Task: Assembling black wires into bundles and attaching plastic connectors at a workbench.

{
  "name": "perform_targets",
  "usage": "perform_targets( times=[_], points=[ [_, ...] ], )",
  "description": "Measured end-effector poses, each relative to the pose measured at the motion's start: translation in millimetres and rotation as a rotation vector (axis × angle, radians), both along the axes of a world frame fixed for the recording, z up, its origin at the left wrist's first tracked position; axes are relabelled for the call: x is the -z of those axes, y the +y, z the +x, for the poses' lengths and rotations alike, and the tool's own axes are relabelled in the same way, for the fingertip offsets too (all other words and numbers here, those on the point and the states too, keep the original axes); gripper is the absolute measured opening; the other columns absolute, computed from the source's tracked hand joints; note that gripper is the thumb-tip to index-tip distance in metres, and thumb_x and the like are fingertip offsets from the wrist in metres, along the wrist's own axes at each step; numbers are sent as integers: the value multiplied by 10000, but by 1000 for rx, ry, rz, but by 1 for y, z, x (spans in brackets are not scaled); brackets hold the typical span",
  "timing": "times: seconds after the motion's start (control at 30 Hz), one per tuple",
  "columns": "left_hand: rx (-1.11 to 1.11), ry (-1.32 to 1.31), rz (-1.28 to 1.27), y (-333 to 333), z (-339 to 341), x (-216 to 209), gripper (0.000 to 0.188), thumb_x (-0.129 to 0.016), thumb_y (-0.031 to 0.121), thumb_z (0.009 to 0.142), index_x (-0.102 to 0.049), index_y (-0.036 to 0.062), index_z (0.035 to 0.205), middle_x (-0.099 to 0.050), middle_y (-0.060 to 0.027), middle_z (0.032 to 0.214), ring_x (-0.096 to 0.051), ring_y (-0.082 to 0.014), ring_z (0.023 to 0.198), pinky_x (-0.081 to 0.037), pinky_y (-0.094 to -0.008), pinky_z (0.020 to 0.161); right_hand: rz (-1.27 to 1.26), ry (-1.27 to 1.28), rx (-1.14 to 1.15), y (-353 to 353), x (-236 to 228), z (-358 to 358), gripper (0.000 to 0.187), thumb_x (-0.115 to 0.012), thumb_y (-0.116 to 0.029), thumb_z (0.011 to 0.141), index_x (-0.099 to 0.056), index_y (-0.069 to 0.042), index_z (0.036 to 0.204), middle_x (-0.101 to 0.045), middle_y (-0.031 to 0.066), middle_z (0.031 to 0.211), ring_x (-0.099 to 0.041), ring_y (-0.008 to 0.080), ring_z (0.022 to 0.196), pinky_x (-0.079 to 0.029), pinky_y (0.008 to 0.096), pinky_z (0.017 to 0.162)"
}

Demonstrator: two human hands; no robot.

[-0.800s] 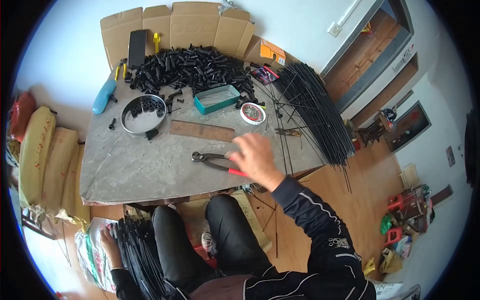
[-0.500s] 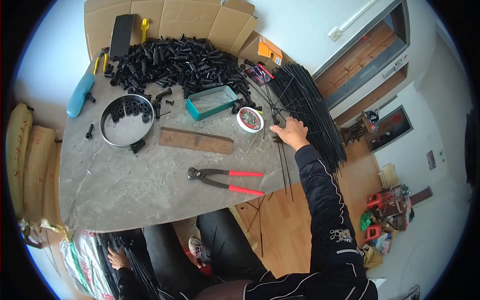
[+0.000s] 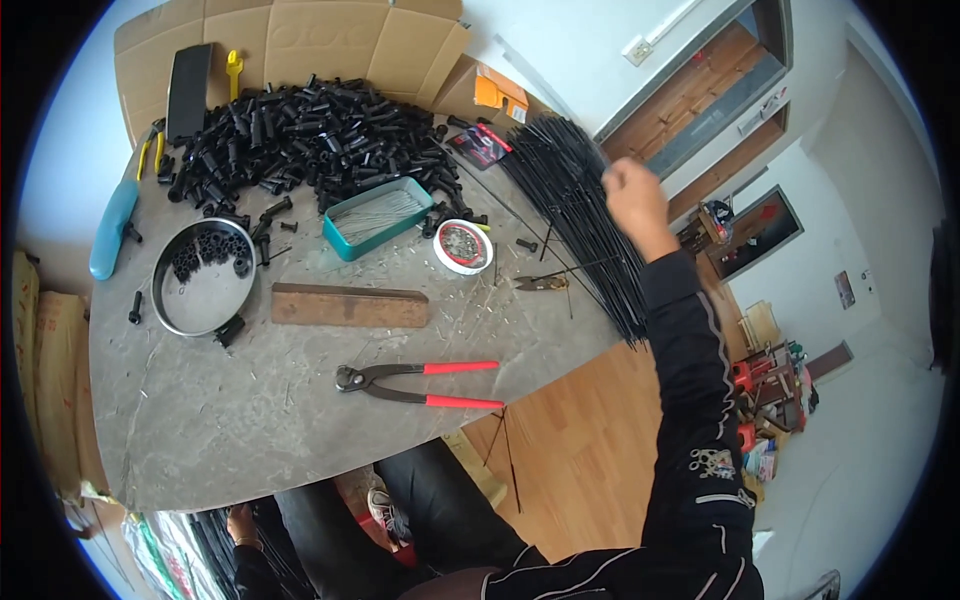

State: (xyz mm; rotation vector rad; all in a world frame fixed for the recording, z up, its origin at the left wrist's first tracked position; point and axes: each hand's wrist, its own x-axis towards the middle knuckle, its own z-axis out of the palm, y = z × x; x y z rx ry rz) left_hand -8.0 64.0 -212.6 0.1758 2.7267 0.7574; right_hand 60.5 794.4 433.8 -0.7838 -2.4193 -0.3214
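Note:
My right hand (image 3: 638, 205) is raised at the right edge of a bundle of thin black rods (image 3: 580, 225) lying along the table's right side. Its fingers are curled in; a faint blurred streak runs beside it, and what it holds I cannot make out. Small dark pliers (image 3: 541, 284) lie on the table left of the bundle, with a few loose rods around them. Low on the left, my left hand (image 3: 242, 524) is beside more black rods (image 3: 272, 535) next to my leg, its fingers partly hidden by the table edge.
On the grey table (image 3: 250, 420) are red-handled pincers (image 3: 420, 384), a wooden bar (image 3: 350, 305), a round metal pan (image 3: 203, 277), a teal tin of thin pins (image 3: 378, 218), a white round dish (image 3: 463, 246) and a heap of black plastic tubes (image 3: 300, 140). Cardboard (image 3: 300, 45) stands behind.
My right hand has moved up and right from the loose rods and pliers, which now lie let go on the table. Several rods no longer hang over the front edge. The view has shifted.

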Motion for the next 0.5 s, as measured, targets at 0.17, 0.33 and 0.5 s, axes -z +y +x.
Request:
perform_targets(
  times=[0.17, 0.33, 0.5],
  points=[
    [-180, -224, 123, -45, -1, 24, 271, -544, 322, 845, -623, 66, 800, -547, -67, 581, -546, -216, 430, -434, -343, 411, -388, 333, -165, 57, -58, -10, 227, -618, -218, 858, -629, 2, 803, -611, 75, 664, -573, 145, 614, -463, 321, 582],
    [-191, -425, 207, 3, 10, -9, 216, -524, 230, 853, -644, 67, 777, -617, -89, 676, -617, -191, 521, -489, -320, 414, -214, -6, 65, 142, 7, 28, 291, -686, -258, 779, -661, 21, 858, -654, 144, 782, -610, 296, 738, -477, 405, 659],
    [-23, -442, 145, 11, 26, -67, 278, -482, 209, 881, -576, 51, 672, -597, -57, 650, -602, -173, 488, -482, -308, 388, -213, -120, 348, 124, 72, 50, 389, -740, -289, 722, -665, 23, 942, -648, 237, 1038, -631, 403, 929, -494, 470, 798]
  ],
)
